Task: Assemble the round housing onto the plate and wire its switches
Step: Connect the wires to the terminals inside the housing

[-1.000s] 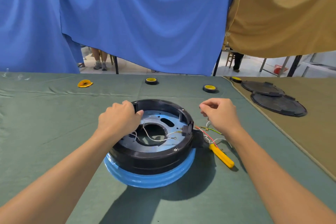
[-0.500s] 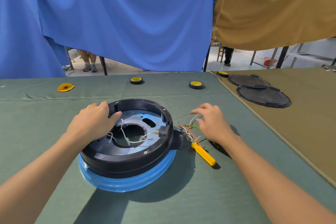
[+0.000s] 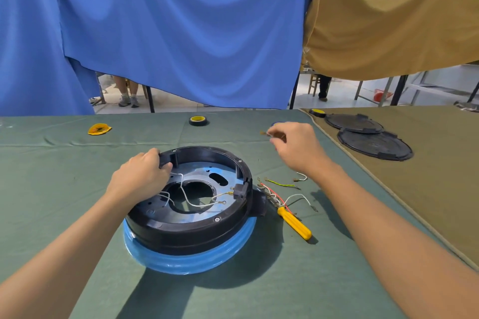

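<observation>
**Housing on Plate: Wiring Stage**

**Housing** [image 3: 191, 230]: black, round, open side up. It is seated on the blue plate [image 3: 191, 260], whose rim shows below its near edge. Both lie near the middle of the green table cover [image 3: 64, 202]. Inside are a metal floor with a central hole, thin white wires [image 3: 197, 203] looping across it, and a black switch block [image 3: 241, 189] at the right wall.

**Left hand** [image 3: 141, 176]: fingers curled over the far-left wall of the housing, gripping it.

**Right hand** [image 3: 295, 147]: raised over the table beyond the housing's right side. Thumb and forefinger pinch a short wire [image 3: 263, 133] near its end; its colour is too small to tell.

**Loose wires** [image 3: 282, 185]: green-yellow, red and white, lying just right of the housing, outside the switch block.

**Screwdriver** [image 3: 294, 223]: yellow handle, lying beside the loose wires with its tip toward the housing.

**Also present:** a tape roll [image 3: 198, 120] at the far side, and two black lids [image 3: 374, 144] on the tan cloth to the right.

**Step in hand, as judged:** bringing the pinched wire to a switch terminal.

**Handling notes:**
- Grip the housing firmly with the left hand, since it may turn or slide on the smooth plate.
- Pinch the wire close to its metal end so it does not flop.
- Bring the wire in low over the right wall, clear of the white loops.
- Confirm which terminal it belongs to before seating it.
- Have the screwdriver within reach for fastening.
</observation>
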A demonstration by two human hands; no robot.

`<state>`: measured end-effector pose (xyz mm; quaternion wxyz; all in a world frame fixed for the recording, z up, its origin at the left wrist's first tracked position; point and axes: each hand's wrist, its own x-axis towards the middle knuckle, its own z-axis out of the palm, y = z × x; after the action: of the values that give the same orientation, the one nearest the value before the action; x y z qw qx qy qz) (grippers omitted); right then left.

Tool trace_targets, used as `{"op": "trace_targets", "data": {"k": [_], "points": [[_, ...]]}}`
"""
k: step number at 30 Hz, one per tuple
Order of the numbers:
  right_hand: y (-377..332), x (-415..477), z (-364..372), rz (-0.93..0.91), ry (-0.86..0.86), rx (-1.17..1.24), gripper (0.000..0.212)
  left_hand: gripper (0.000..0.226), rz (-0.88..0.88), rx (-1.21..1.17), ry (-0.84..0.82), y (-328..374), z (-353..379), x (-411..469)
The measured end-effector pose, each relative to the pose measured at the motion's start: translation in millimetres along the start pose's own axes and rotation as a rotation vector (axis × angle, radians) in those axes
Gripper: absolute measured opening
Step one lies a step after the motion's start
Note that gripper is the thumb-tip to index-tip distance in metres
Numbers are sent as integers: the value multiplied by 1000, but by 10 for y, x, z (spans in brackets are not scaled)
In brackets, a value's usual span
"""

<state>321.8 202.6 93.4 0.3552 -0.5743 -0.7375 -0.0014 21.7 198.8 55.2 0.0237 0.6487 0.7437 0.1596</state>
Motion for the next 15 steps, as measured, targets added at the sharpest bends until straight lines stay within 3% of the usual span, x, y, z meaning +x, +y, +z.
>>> {"op": "trace_targets", "data": {"k": [5, 8, 12, 15], "points": [[-625, -132, -11, 123, -254, 417, 42, 17, -115, -218, -69, -54, -53, 28], [-907, -178, 109, 206, -435, 614, 48, 20, -143, -484, -93, -144, -148, -29], [-1294, -164, 340, 359, -652, 913, 27, 21, -196, -761, -78, -272, -172, -158], [-1541, -154, 545, 469, -710, 968, 15, 36, -255, -905, -16, -340, -124, -226]]}}
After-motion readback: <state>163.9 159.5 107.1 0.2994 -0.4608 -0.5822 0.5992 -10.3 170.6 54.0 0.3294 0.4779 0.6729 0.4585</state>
